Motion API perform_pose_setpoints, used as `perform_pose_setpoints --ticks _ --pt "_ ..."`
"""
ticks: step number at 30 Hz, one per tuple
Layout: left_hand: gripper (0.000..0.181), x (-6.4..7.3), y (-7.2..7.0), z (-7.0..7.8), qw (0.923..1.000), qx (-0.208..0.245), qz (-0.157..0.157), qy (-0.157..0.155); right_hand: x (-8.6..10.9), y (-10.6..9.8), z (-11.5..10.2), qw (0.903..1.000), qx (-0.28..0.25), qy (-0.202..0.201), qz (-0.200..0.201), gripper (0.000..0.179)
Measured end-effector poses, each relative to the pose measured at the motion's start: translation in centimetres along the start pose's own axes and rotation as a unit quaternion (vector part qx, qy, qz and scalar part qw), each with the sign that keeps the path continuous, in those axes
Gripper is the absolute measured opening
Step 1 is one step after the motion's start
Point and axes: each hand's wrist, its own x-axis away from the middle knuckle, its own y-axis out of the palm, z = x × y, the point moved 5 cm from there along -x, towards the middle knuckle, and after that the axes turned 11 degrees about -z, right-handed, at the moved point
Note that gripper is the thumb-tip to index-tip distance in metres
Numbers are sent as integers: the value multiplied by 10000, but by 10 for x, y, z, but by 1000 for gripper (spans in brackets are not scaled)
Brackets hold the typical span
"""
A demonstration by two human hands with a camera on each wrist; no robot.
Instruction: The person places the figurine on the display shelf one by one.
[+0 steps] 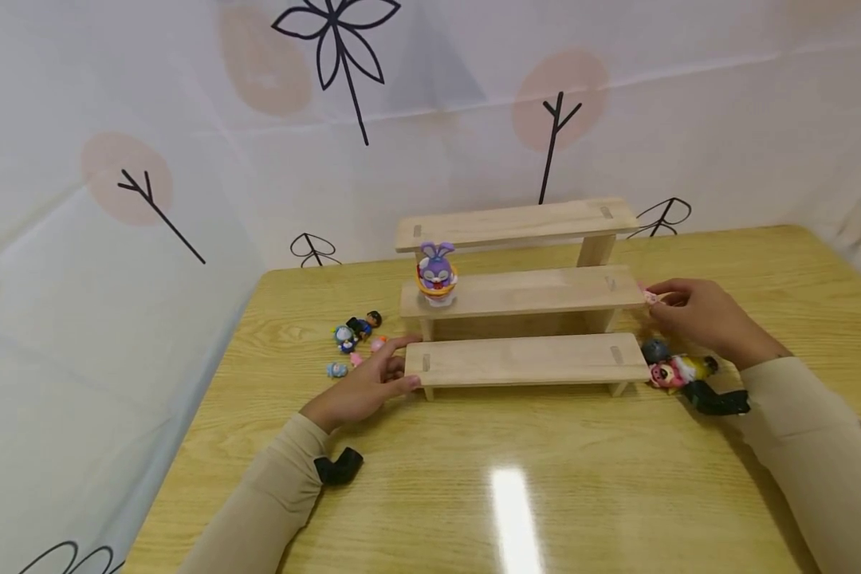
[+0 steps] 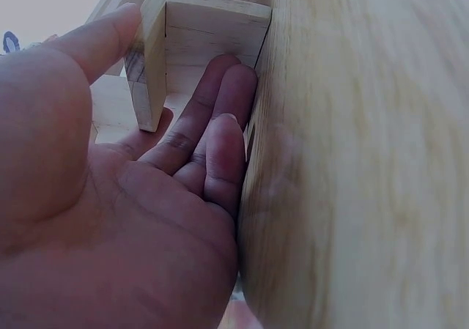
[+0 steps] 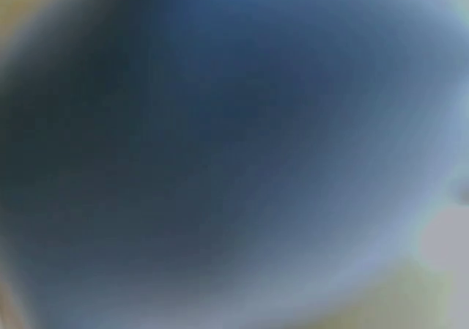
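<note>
A three-step wooden display shelf [image 1: 524, 360] stands on the table. My left hand [image 1: 362, 389] grips the left end of its lowest board. In the left wrist view the thumb [image 2: 102, 39] lies on one side of the board's end [image 2: 146, 87], and the other fingers reach under it. At the right end of the middle board, my right hand [image 1: 703, 315] pinches a small pink figure [image 1: 649, 296], mostly hidden by the fingers. A purple rabbit figure [image 1: 437, 275] stands on the left of the middle board. A blurred blue-grey surface [image 3: 234, 153] fills the right wrist view.
Left of the shelf lie several small figures, among them a dark-haired one [image 1: 364, 324], a blue-and-white one [image 1: 344, 338] and a light blue one [image 1: 337, 370]. By its right end are a grey round figure [image 1: 655, 349] and a pink-and-yellow one [image 1: 682, 371]. Printed cloth [image 1: 445, 143] hangs behind.
</note>
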Motion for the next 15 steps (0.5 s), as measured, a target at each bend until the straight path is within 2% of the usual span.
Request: perform_pose_setpoints --ticks 4,9,15 --pt "64 1 0 0 10000 -16 -9 12 2 -5 -4 9983 -82 -130 563 55" --pt "66 1 0 0 10000 -67 -34 53 6 -13 -9 9896 -308 -290 1376 49" --pt "65 -1 0 0 10000 -25 -32 -7 15 -17 -15 9777 -792 -468 1886 48"
